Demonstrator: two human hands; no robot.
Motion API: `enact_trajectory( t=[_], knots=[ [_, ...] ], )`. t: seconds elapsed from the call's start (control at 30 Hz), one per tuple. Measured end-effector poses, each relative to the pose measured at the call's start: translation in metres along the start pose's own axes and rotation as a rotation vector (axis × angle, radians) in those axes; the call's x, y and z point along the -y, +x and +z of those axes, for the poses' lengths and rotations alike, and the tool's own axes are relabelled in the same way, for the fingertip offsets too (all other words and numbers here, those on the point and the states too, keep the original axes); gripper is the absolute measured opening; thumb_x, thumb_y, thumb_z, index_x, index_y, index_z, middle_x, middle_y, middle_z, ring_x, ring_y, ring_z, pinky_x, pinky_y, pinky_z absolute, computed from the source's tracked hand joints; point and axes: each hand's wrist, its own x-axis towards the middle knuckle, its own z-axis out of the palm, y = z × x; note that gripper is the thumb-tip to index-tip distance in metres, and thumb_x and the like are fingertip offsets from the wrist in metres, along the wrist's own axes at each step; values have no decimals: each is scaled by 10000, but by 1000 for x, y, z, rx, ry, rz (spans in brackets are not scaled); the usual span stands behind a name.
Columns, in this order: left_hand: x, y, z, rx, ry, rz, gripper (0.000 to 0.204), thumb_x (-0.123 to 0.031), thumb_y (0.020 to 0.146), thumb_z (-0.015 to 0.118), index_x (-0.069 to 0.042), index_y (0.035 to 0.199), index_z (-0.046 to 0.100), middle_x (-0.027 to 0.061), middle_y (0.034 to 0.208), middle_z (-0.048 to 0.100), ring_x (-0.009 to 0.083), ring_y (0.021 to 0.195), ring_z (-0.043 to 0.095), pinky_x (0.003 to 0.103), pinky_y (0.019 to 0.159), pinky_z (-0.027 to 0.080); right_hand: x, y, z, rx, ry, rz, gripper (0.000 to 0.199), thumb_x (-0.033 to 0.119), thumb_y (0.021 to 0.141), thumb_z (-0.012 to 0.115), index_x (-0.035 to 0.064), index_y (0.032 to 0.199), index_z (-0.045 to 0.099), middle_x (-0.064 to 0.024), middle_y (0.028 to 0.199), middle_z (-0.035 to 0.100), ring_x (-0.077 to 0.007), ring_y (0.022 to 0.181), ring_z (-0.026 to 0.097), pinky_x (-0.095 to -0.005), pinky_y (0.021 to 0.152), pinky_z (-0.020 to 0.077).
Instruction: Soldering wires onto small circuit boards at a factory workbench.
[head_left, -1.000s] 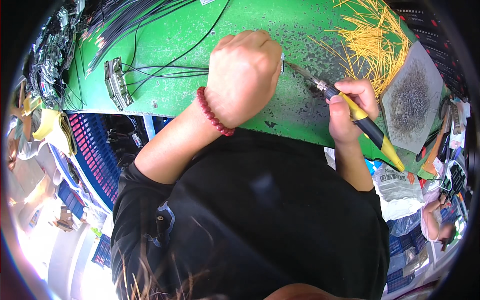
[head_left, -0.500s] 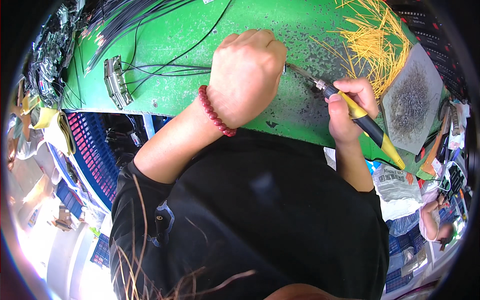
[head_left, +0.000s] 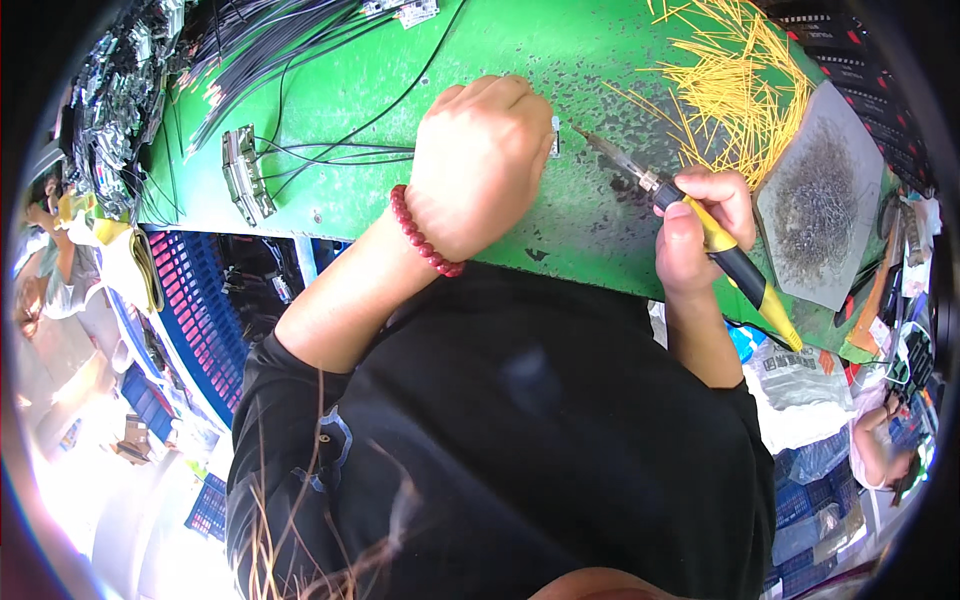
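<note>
My left hand (head_left: 483, 160), with a red bead bracelet (head_left: 415, 232) at the wrist, is closed knuckles-up over the green tabletop (head_left: 350, 190). Thin black wires (head_left: 345, 153) run into it from the left, and its fingertips are hidden underneath. A small pale piece (head_left: 555, 137), like a circuit board, peeks out at its right edge. Between the thumb and fingers of my right hand (head_left: 700, 225) is a yellow and black soldering iron (head_left: 741, 268). The iron's tip points up-left, a short gap from the pale piece. A metal housing (head_left: 248, 175) lies at the wires' left end.
Yellow wires or sticks (head_left: 735, 95) lie in a pile at the back right, beside a grey plate (head_left: 822, 195) with dark residue. Black cables (head_left: 270, 50) and a heap of dark metal parts (head_left: 115, 120) fill the left. A blue crate (head_left: 195, 305) stands below the table edge.
The soldering iron's tip, which was at the pale piece, is now slightly apart from it. My left hand has shifted a little to the left with the piece. The view has tilted slightly.
</note>
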Motion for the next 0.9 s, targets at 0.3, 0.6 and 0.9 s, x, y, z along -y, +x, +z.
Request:
enact_trajectory(
  t=[0.3, 0.6, 0.9],
  knots=[
    [0, -2, -1, 2, -57, -35, 77, -27, 743, 682, -20, 746, 605, 114, 758, 620, 313, 742, 602, 393, 674, 489, 5, -3, -2, -4, 10, -1, 272, 180, 803, 713, -20, 889, 550, -42, 770, 520, -66, 609, 413, -220, 543, 331],
    [7, -4, -3, 6, -151, -17, 57, -13, 747, 666, -6, 761, 612, 126, 764, 620, 314, 749, 612, 386, 686, 499, 3, -2, -2, 17, -53, 8, 205, 99, 785, 686, -18, 887, 553, -44, 770, 528, -61, 615, 428, -214, 546, 341],
    [8, -3, -1, -7, -128, -12, 60, -14, 748, 653, -19, 756, 594, 119, 771, 604, 317, 744, 599, 388, 674, 490, 3, 0, 1, 33, -77, 59, 192, 89, 785, 679, -18, 880, 551, -26, 739, 522, -44, 592, 419, -207, 529, 333]
  ],
)
